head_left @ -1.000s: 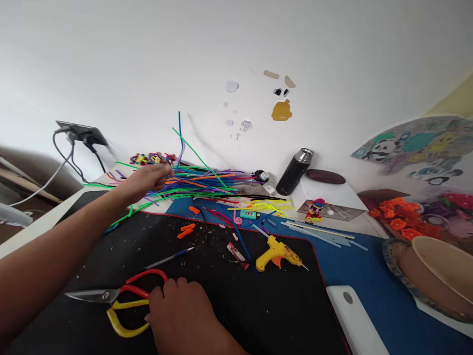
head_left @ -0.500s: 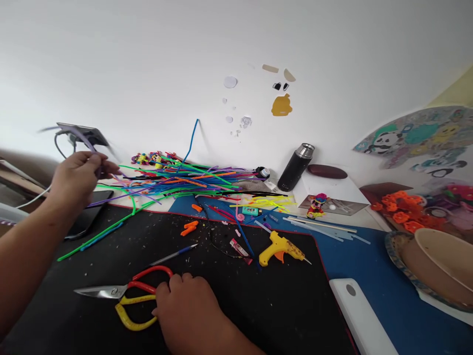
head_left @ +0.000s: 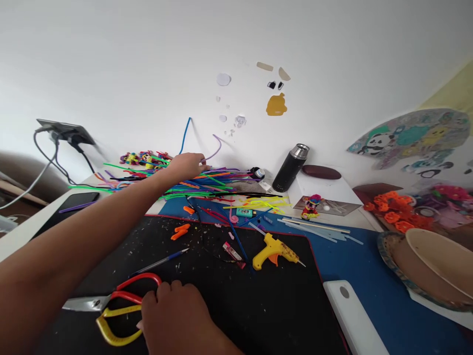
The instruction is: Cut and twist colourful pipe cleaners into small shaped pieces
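Note:
My left hand (head_left: 186,166) reaches across to the heap of coloured pipe cleaners (head_left: 218,186) against the wall. Its fingers are closed on a purple pipe cleaner (head_left: 219,147), whose curved end sticks up past the fingertips. My right hand (head_left: 177,313) lies on the black mat, knuckles up and fingers curled under. It covers the handle ends of the scissors (head_left: 111,298), which have one red and one yellow handle and blades pointing left. Whatever is beneath the right palm is hidden.
A yellow glue gun (head_left: 277,250), a pen (head_left: 160,261) and a lighter (head_left: 232,251) lie on the mat (head_left: 258,301). Behind stand a black flask (head_left: 290,170) and a small figure (head_left: 312,207). A white bar-shaped object (head_left: 354,315) and a bowl (head_left: 439,261) are at right.
My left hand has swung right and forward from the left side to the pipe cleaner heap, with purple pipe cleaner in it. My right hand stays beside the scissors; the view has shifted slightly.

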`<state>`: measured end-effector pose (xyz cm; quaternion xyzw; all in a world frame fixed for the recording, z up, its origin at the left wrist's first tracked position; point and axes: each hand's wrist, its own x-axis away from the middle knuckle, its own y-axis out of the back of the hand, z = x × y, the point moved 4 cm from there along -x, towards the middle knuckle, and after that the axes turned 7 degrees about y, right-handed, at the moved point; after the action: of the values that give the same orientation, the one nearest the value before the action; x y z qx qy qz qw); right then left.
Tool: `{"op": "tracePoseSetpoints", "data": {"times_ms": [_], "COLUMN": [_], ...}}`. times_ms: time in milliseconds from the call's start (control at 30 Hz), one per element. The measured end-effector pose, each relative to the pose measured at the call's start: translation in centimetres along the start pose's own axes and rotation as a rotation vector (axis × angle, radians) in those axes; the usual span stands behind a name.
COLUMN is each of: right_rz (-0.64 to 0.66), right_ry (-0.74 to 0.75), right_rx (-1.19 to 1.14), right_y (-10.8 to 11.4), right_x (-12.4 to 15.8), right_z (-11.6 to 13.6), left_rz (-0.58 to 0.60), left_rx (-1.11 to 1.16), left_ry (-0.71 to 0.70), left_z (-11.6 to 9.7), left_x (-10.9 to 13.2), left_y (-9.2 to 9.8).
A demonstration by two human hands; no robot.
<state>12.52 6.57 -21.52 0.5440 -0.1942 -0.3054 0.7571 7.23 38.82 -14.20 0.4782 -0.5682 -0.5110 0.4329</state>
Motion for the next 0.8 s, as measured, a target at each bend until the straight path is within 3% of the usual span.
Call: {"op": "tracePoseSetpoints", "data": {"times_ms": [167, 400, 567, 800], "right_rz": [0.014, -0.003, -0.004, -0.023], "right_ry": [-0.015, 0.001, -0.007, 0.005], "right_rx": [-0.005, -0.009, 0.009, 0.008], "right_y": [-1.0, -1.3, -1.1, -1.2], "right_x": [-0.2, -0.3, -0.1, -0.2], "right_z": [0.1, 0.3, 0.3, 0.3], "left_rz": [0.062, -0.135, -0.098, -0.134], "left_rx": [-0.114, 0.157, 0.042, -0.047], "left_ry": [0.018, 0.044, 0.081, -0.017], "left_z": [-0.7, 1.5, 3.0, -0.8], "left_x": [-1.7, -0.5, 0.4, 0.6], "left_y": [-1.5, 1.1, 1.4, 1.2]}}
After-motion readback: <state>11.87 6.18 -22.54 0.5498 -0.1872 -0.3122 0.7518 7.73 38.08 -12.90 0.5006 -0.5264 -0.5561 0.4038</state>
